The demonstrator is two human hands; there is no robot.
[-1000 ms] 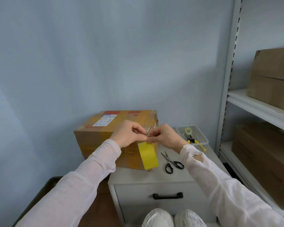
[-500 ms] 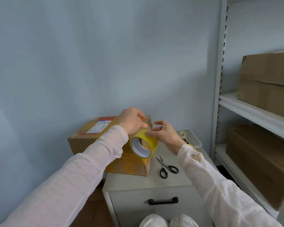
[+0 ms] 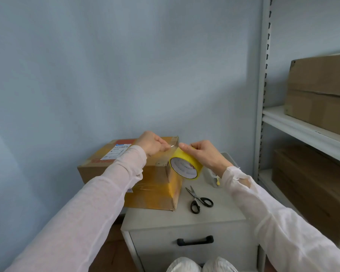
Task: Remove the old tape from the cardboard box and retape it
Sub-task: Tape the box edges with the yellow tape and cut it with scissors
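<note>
Head view: the cardboard box (image 3: 145, 173) sits on the back left part of the top of a small grey cabinet (image 3: 185, 216), and its left side hangs out past the cabinet's left edge. A white shipping label (image 3: 119, 151) lies on the box's top face, toward the far left corner. Yellowish tape bands cover the box's near and right-hand faces.

Both hands are raised above the box's right end, close together but not touching. The right hand (image 3: 202, 154) grips a yellow tape roll (image 3: 185, 166), with its fingers curled over the outer rim and the open core turned toward the camera. The left hand (image 3: 151, 143) pinches the free end of a clear tape strip (image 3: 172, 147), which runs in a short span from the roll across to its fingertips. Both arms wear pale long sleeves.

Black-handled scissors (image 3: 199, 200) lie on the cabinet top just right of the box's near right corner, blades pointing toward the back. A clear plastic bin (image 3: 212, 177) stands at the back right corner, mostly hidden behind the right wrist. A black drawer handle (image 3: 195, 240) shows on the cabinet front. To the right stands a white shelving unit (image 3: 262, 95) that holds brown boxes (image 3: 320, 91).
</note>
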